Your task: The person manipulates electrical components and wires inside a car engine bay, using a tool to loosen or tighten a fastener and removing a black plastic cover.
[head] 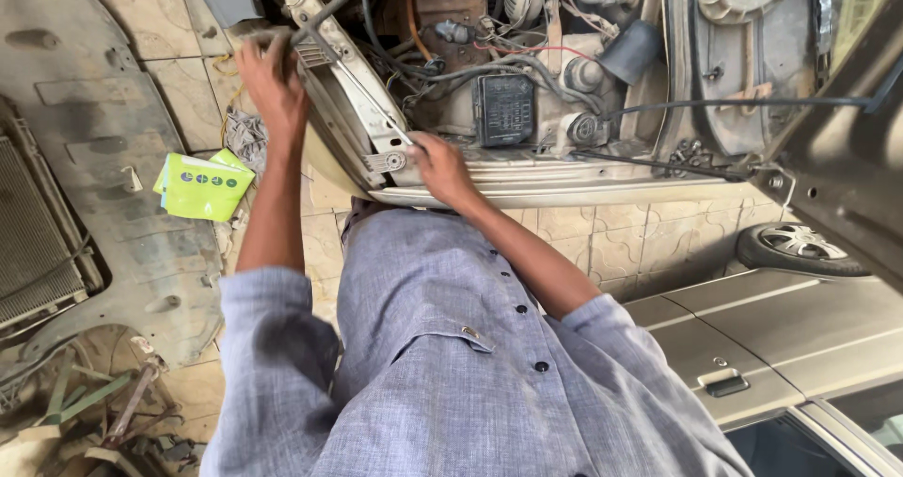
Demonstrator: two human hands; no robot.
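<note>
Over tiled floor [611, 242], both hands work at the car's open front [508, 110].

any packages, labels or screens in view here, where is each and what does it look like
Flat packet: on the floor left of the left forearm, lime green and yellow, with a row of dark round marks.
Fuse box cover: in the engine bay above the right hand, black rectangle with a moulded diagram.
No screens.

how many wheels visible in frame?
1. A wheel with a silver hubcap lies on the tiled floor at right, between the open engine bay and a grey car door. Others may be hidden outside the view.
</note>
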